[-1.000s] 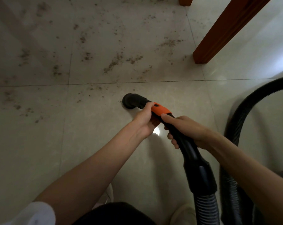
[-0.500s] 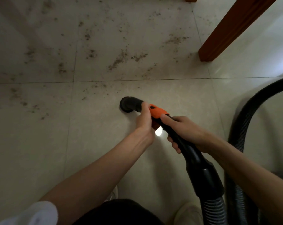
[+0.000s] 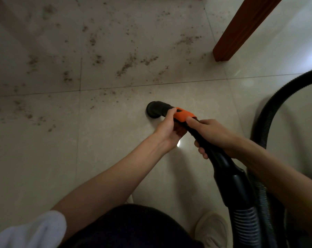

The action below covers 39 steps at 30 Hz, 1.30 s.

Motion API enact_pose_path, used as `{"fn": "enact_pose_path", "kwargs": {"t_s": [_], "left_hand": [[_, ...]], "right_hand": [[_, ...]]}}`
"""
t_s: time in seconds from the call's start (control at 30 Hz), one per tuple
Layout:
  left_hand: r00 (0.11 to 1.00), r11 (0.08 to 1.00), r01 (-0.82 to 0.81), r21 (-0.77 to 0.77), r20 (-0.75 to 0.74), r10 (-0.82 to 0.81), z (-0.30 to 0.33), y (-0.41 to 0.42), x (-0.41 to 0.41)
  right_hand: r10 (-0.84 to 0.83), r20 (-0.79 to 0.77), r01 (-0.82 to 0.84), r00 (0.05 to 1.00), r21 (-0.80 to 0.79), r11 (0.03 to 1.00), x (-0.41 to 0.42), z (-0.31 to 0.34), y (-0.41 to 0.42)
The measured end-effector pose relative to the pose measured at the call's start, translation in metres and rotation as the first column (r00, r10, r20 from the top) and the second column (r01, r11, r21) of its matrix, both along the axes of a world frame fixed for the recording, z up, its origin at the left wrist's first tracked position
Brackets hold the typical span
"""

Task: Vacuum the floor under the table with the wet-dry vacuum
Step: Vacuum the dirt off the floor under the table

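The black vacuum nozzle (image 3: 156, 110) points down at the pale tiled floor (image 3: 44, 167), its round mouth close to the tile. Behind it sits an orange collar (image 3: 184, 116) on the black wand (image 3: 223, 169). My left hand (image 3: 167, 127) grips the wand from the left at the orange collar. My right hand (image 3: 210, 135) wraps around the wand just behind it, forefinger laid along the top. Brown dirt crumbs (image 3: 128, 66) lie scattered on the tiles ahead of the nozzle and to the left.
A reddish wooden table leg (image 3: 239, 31) stands at the upper right. The ribbed black hose (image 3: 266, 122) loops along the right side and joins the wand near my feet. A pale shoe (image 3: 212, 230) shows at the bottom.
The nozzle has slid a little to the left along the floor with both hands still on the wand. The view has shifted slightly; the table leg appears further right.
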<state>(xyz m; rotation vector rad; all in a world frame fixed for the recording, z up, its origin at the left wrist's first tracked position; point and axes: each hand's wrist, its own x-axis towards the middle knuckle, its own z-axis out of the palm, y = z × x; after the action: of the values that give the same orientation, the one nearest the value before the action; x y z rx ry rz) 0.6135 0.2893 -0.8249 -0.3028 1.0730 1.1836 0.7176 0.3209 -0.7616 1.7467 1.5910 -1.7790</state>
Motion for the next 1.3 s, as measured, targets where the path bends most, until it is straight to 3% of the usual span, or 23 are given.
{"fn": "enact_pose_path", "kwargs": {"t_s": [0.33,0.77,1.3], "left_hand": [[0.989,0.987,-0.145,-0.074,-0.047,0.142,-0.005,-0.043,-0.007],[0.983,0.973,-0.171,-0.152,-0.097,0.158,-0.007,-0.021,-0.066],[0.987,0.993,0.098,-0.073,-0.123,-0.107,-0.002,0.032,-0.036]], "right_hand": [[0.233,-0.021,-0.234,0.972,-0.103,0.967,-0.013,0.000,-0.021],[0.203,-0.038,-0.200,0.978,0.080,0.977,-0.071,-0.025,-0.018],[-0.081,-0.031,0.085,0.996,0.137,0.987,-0.035,-0.033,0.008]]}}
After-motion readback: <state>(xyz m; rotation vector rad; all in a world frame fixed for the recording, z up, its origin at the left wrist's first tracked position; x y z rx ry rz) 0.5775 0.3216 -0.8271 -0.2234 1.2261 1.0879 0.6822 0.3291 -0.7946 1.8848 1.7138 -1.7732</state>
